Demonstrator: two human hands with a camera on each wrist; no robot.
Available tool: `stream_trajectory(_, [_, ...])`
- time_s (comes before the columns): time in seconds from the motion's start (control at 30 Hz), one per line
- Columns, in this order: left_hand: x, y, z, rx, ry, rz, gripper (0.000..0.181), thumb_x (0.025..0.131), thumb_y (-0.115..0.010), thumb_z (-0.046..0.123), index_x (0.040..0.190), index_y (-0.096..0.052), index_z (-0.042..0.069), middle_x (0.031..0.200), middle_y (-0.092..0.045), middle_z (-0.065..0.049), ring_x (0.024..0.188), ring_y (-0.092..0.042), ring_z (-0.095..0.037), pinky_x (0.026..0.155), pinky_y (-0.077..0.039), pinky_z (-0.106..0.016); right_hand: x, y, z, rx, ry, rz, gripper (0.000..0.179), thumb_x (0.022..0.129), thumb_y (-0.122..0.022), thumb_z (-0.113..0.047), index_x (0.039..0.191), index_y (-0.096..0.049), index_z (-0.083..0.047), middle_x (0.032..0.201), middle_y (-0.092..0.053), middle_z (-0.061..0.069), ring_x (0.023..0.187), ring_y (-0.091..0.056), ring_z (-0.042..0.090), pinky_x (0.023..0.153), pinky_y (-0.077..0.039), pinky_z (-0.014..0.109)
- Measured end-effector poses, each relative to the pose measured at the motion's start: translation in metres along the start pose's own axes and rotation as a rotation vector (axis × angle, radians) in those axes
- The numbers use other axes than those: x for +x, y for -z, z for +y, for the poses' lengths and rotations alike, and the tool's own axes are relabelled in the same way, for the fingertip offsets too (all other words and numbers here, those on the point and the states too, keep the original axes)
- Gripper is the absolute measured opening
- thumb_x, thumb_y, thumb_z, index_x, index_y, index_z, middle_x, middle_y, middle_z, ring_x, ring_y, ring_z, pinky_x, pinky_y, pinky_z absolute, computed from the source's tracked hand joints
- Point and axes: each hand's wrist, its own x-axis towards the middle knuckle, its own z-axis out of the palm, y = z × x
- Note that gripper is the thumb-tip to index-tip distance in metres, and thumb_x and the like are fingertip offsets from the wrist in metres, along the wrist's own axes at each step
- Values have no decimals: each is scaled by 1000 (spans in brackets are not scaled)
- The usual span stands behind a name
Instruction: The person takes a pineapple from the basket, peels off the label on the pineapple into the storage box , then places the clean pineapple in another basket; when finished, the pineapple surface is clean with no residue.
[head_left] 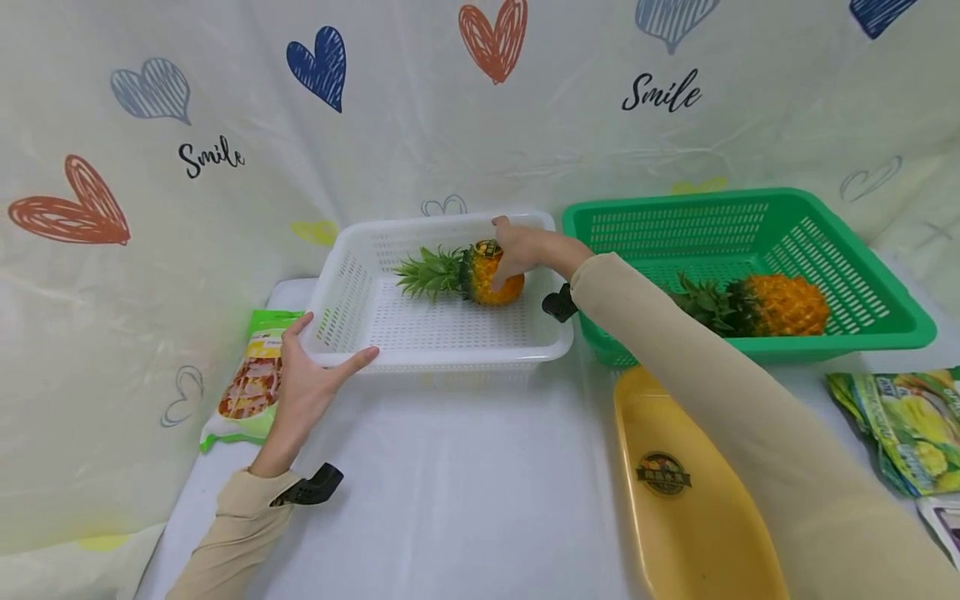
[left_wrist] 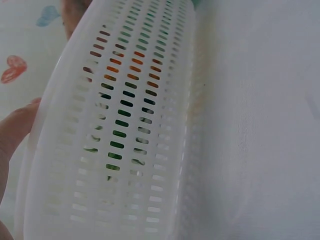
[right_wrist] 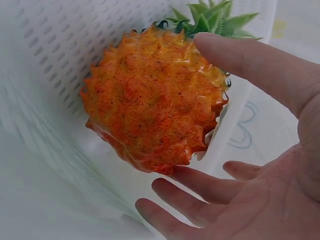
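A pineapple lies on its side in the white plastic basket, its green leaves pointing left and a black-and-gold label on its body. My right hand is spread around the fruit. In the right wrist view the thumb and fingers lie at the orange body, spread rather than curled round it. My left hand grips the basket's near left corner, thumb along the front rim and fingers at the left side. Through the slots of the basket wall, orange and green show in the left wrist view.
A green basket with another pineapple stands right of the white one. In front of it lies a yellow tray, partly under my right sleeve. A food packet is at left, green-and-yellow packets at right. A patterned curtain hangs behind.
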Motion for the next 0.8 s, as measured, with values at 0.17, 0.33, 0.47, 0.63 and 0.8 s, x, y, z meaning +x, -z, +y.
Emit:
stream_trajectory(0.17, [0, -1, 0, 11, -1, 8, 114, 84, -89, 35, 165, -13, 12, 160, -25, -21, 136, -36, -35, 113, -31, -53, 3, 0, 3, 6, 13, 7, 107, 98, -74, -18, 164, 9, -2, 167, -28, 24, 144, -41, 35, 120, -34, 48])
stream_trajectory(0.33, [0, -2, -1, 12, -2, 11, 112, 85, -89, 34, 165, -14, 12, 160, -26, -21, 135, -37, -35, 112, -32, -54, 4, 1, 5, -29, 18, 19, 104, 96, -76, -17, 164, 1, -2, 163, -28, 27, 143, -38, 37, 119, -34, 50])
stream_trajectory(0.47, [0, -2, -2, 2, -9, 11, 112, 85, -89, 34, 165, -14, 11, 159, -28, -22, 135, -37, -35, 112, -33, -54, 3, 1, 3, -59, 16, 14, 103, 93, -79, -17, 164, -5, -4, 162, -24, 27, 141, -37, 38, 118, -35, 50])
stream_trajectory(0.63, [0, -2, -4, -13, -11, 9, 113, 84, -89, 33, 165, -14, 11, 158, -29, -22, 136, -38, -34, 113, -32, -54, 1, 2, 2, -132, 26, -5, 101, 90, -84, -17, 164, -18, -3, 162, -21, 28, 140, -37, 37, 116, -38, 50])
stream_trajectory(0.8, [0, -2, -5, -11, -6, 11, 113, 84, -90, 34, 165, -14, 12, 157, -30, -22, 135, -39, -34, 113, -32, -54, 3, 0, -1, -224, 29, -35, 98, 89, -86, -26, 163, -27, -2, 160, -27, 27, 140, -36, 38, 116, -38, 50])
